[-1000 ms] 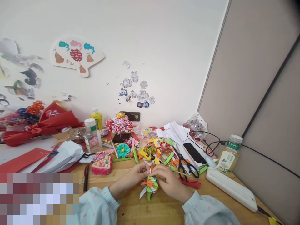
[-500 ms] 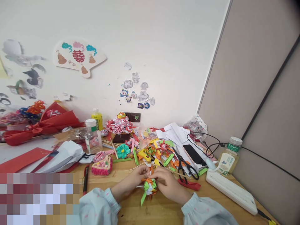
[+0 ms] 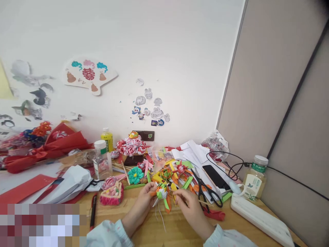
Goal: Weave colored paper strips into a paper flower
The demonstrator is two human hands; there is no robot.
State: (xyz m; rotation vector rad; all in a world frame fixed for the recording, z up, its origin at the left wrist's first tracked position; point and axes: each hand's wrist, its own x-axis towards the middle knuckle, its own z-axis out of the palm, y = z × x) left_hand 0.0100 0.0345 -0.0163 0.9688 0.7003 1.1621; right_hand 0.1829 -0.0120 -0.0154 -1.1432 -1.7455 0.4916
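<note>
My left hand (image 3: 144, 204) is closed on the edge of a paper flower (image 3: 162, 192) folded from green, orange and white strips, with loose strip ends hanging below it. White strings (image 3: 160, 215) dangle from the flower toward the table. Just to the right, my right hand (image 3: 189, 206) pinches a thin wooden stick (image 3: 206, 203), whose far end points out to the right past the fingers. Its near end lies close to the flower; whether it touches is too small to tell. Behind both hands lies a heap of folded paper flowers (image 3: 166, 174) and strips.
Black scissors (image 3: 205, 192) and a phone (image 3: 216, 178) lie to the right, near a white power strip (image 3: 260, 219) and a bottle (image 3: 254, 178). On the left are a pink heart-shaped box (image 3: 111, 197), a pen (image 3: 93, 212) and a teal flower (image 3: 135, 175).
The paper flower has been lifted and turned, its strings now hanging down. My hands have moved apart, the left keeping the flower and the right the stick. The view has tilted up slightly.
</note>
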